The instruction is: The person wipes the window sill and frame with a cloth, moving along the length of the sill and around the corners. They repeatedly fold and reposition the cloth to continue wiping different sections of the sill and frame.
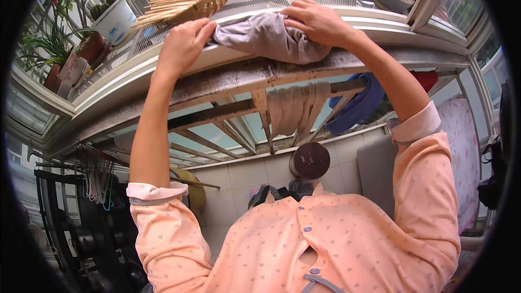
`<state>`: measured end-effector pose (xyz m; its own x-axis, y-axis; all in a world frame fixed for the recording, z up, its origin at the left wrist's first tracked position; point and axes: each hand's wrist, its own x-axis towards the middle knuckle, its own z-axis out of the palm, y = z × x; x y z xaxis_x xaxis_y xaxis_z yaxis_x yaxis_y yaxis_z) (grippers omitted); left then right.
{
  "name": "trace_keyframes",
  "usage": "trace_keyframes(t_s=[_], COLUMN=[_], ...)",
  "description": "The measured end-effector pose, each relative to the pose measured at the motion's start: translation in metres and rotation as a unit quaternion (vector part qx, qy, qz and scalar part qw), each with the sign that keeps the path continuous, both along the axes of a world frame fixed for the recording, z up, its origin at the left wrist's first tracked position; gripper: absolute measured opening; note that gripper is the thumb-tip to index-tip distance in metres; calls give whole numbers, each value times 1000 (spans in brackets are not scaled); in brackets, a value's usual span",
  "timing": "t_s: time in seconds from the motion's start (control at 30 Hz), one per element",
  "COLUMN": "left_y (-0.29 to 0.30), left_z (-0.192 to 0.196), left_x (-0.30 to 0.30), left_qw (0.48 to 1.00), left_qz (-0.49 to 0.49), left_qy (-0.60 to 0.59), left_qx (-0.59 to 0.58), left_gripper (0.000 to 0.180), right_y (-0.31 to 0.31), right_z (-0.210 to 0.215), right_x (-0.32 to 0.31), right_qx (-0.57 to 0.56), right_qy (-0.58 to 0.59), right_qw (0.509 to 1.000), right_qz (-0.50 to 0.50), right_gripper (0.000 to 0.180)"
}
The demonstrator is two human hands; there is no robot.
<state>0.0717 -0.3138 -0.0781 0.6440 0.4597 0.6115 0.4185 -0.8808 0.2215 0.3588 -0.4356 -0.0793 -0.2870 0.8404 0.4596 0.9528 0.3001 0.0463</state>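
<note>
A bunched grey cloth (258,35) lies over the pale window-sill track (135,68) at the far side, between my two hands. My left hand (187,43) is closed at the cloth's left end, its fingers curled over the far edge of the track. The right hand (315,21) grips the upper right part of the cloth, fingers bent over it. Part of the cloth droops on the near side above a worn, rust-stained rail (260,70). The fingertips of both hands are partly hidden.
Beyond the sill, a woven basket (217,2) with wooden sticks (173,2) rests on a mesh shelf, with potted plants (111,19) at both sides. Below the rail hang a beige towel (298,108) and blue cloth (353,103). A round brown-topped stool (310,160) stands on the tiles; hangers (100,179) hang left.
</note>
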Motion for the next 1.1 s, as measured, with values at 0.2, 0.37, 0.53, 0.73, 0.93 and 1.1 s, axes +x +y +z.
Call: trace_keyframes(t_s=[0.2, 0.37, 0.53, 0.73, 0.93, 1.1], left_y=[2, 1, -1, -7, -13, -16], left_z=[-3, -9, -10, -6, -5, -1], left_x=[3, 4, 4, 6, 4, 3], left_qw=[999, 997, 992, 991, 992, 993], left_qz=[30, 64, 91, 102, 100, 106], left_qy=[18, 21, 70, 51, 39, 51], left_qx=[10, 41, 49, 68, 63, 26], left_gripper=[42, 44, 40, 38, 39, 42], right_y=[2, 4, 5, 0, -3, -5], right_z=[-2, -1, 2, 4, 8, 7], right_x=[2, 6, 7, 1, -3, -6], right_qx=[27, -6, -15, -17, -28, -20], right_qy=[17, 41, 52, 112, 101, 88], right_qw=[999, 999, 998, 993, 994, 996], right_qz=[9, 16, 33, 27, 18, -10], right_gripper=[44, 44, 37, 37, 38, 34])
